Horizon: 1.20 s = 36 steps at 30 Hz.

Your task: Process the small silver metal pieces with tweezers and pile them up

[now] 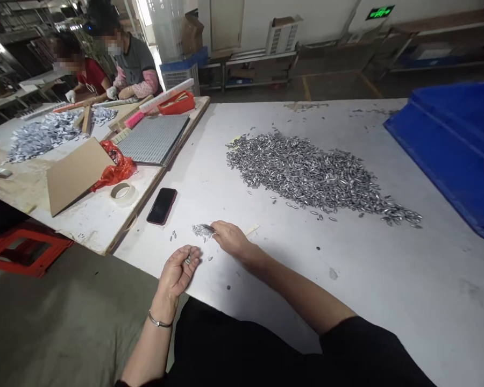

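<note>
My left hand (180,270) is palm up by the table's near edge, its fingers curled round a few small silvery oval pieces (188,259). A bracelet is on that wrist. My right hand (230,238) reaches over the table with its fingers pinched together. Something dark shows at its fingertips, too small to make out. Right by those fingertips lies a small cluster of the same oval pieces (200,230), with a few loose ones around it. Farther off, a large heap of silvery oval pieces (302,169) spreads across the white table (387,279).
A phone (162,206) lies left of my hands. On the adjoining table are a tape roll (123,193), a cardboard sheet (78,174), a red plastic bag (115,169) and a grey slatted panel (155,140). A blue bin (452,145) stands right. Two people work at far left.
</note>
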Motion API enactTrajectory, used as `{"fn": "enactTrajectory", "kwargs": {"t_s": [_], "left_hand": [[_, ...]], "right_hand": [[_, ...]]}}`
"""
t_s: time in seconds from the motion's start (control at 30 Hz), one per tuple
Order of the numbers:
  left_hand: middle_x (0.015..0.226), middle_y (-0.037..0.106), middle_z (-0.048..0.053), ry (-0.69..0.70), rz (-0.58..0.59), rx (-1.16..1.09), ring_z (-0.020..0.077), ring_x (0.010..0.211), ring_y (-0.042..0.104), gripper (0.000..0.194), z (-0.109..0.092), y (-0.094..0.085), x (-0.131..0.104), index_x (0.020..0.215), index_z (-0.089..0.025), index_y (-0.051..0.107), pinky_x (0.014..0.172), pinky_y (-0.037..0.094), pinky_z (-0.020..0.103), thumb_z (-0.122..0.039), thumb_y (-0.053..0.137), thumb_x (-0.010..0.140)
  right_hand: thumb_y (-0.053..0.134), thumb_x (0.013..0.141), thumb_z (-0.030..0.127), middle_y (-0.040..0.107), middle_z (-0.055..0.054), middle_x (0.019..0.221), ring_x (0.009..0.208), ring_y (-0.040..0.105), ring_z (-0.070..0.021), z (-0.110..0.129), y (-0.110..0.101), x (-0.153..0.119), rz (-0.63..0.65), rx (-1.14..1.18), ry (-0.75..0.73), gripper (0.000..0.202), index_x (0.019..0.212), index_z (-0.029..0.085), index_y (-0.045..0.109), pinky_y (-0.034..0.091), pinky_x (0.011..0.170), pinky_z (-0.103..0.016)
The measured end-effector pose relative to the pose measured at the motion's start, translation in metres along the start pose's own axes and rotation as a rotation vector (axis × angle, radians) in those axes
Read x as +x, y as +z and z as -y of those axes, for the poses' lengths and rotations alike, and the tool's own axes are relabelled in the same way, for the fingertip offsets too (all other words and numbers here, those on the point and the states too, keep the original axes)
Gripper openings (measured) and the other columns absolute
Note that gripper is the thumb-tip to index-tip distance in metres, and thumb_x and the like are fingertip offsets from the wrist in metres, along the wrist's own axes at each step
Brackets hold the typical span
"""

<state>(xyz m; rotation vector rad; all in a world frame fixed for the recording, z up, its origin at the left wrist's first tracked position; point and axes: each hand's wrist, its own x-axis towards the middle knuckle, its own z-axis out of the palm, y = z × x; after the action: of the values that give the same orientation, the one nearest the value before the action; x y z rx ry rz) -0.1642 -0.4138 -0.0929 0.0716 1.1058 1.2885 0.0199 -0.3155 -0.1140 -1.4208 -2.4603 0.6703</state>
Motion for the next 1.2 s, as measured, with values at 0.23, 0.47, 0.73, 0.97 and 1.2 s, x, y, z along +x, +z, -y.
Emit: {"fn": "enactTrajectory", "kwargs": {"t_s": [0.23,0.47,0.73,0.97,1.2], "left_hand": [[0.113,0.073,0.022,-0.111,0.016,-0.163,0.0294,0.109,0.073,0.027,-0.002,-0.005,-0.001,0.117,-0.004,0.062,0.093,0.061,0.04,-0.017,0.049,0.098],[0.074,0.069,0.006,-0.015,0.08,-0.011,0.0124,0.065,0.067,0.014,0.014,0.0,-0.01,0.094,-0.007,0.07,0.067,0.057,0.023,-0.014,0.074,0.082],[0.066,0.067,0.001,0.271,0.17,0.442,0.0084,0.058,0.051,0.028,0.048,0.017,-0.032,0.091,-0.015,0.074,0.061,0.043,0.022,-0.033,0.086,0.074],[0.062,0.062,-0.001,0.319,0.148,0.503,0.0086,0.057,0.047,0.026,0.048,0.021,-0.039,0.088,-0.016,0.074,0.057,0.04,0.021,-0.038,0.082,0.078],[0.064,0.06,-0.002,0.048,0.147,0.242,0.0037,0.052,0.042,0.034,0.037,0.022,-0.035,0.085,-0.012,0.07,0.047,0.033,0.016,-0.035,0.089,0.069]], "right_hand": [[0.043,0.098,0.012,0.068,-0.008,0.103,0.089,0.062,-0.0204,0.004,-0.001,0.002,0.079,-0.149,-0.051,0.022,0.105,0.02,0.063,0.04,0.072,-0.028],[0.059,0.088,0.026,0.067,-0.003,0.082,0.072,0.06,-0.0163,0.017,0.005,-0.04,0.002,0.867,0.264,0.014,0.099,0.018,0.06,0.045,0.066,-0.027],[0.077,0.073,0.039,0.063,0.002,0.066,0.057,0.059,-0.0125,0.04,0.006,-0.087,-0.052,1.428,0.398,0.031,0.087,0.017,0.061,0.041,0.053,-0.025],[0.069,0.084,0.051,0.069,-0.003,0.076,0.064,0.063,-0.016,0.041,-0.003,-0.103,-0.094,1.3,0.383,0.035,0.092,0.017,0.062,0.048,0.058,-0.029],[0.06,0.092,0.058,0.069,-0.009,0.1,0.093,0.066,-0.0234,0.048,-0.004,-0.136,0.243,1.386,0.293,0.043,0.107,0.018,0.063,0.051,0.077,-0.036]]}}
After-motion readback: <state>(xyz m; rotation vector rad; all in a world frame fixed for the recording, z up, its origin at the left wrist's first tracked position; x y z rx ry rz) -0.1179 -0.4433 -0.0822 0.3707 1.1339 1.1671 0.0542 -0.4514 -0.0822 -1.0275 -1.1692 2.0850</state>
